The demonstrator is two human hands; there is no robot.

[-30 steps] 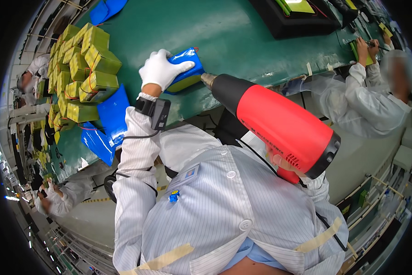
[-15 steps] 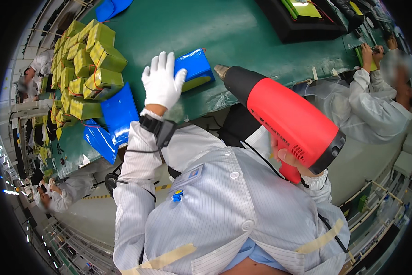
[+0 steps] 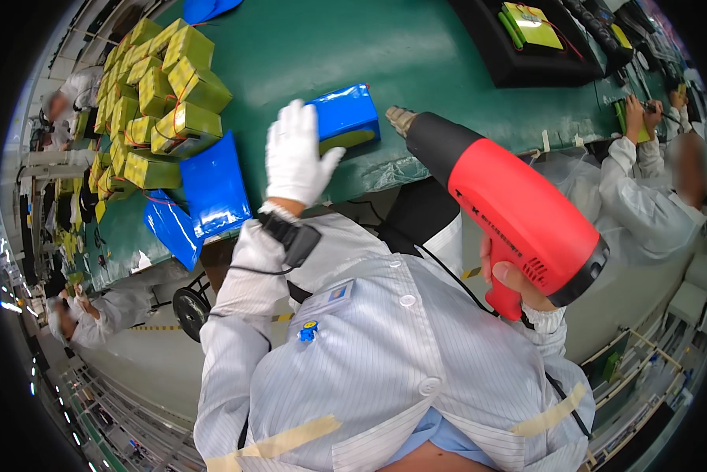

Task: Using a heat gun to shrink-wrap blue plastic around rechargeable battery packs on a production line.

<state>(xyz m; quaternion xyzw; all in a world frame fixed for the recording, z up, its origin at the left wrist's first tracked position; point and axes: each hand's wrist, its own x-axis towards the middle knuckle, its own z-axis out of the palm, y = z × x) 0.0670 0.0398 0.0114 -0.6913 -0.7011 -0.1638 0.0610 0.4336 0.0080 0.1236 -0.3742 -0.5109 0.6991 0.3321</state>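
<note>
My left hand (image 3: pixel 299 153), in a white glove, is open and palm down. Its fingers stretch forward side by side, with the thumb spread out toward a block in blue film (image 3: pixel 342 112). That block lies near the table's front edge, and its near end shows yellow-green through the film's opening. Whether the hand touches it I cannot tell. In my bare right hand (image 3: pixel 515 277) is the handle of a red heat gun (image 3: pixel 518 204). The gun's metal nozzle points up and left, at the right end of the blue block, with a small gap between.
Yellow-green battery packs (image 3: pixel 186 126) with red wires are piled on the green table (image 3: pixel 290 47) at left. Flat blue film sleeves (image 3: pixel 215 189) lie beside them. A black foam tray (image 3: pixel 530 67) holds a pack at far right. Another person (image 3: pixel 652 189) works at right.
The fingers of my left hand have drawn closer together. The whole view has shifted slightly, and the heat gun sits a little lower and farther right in it.
</note>
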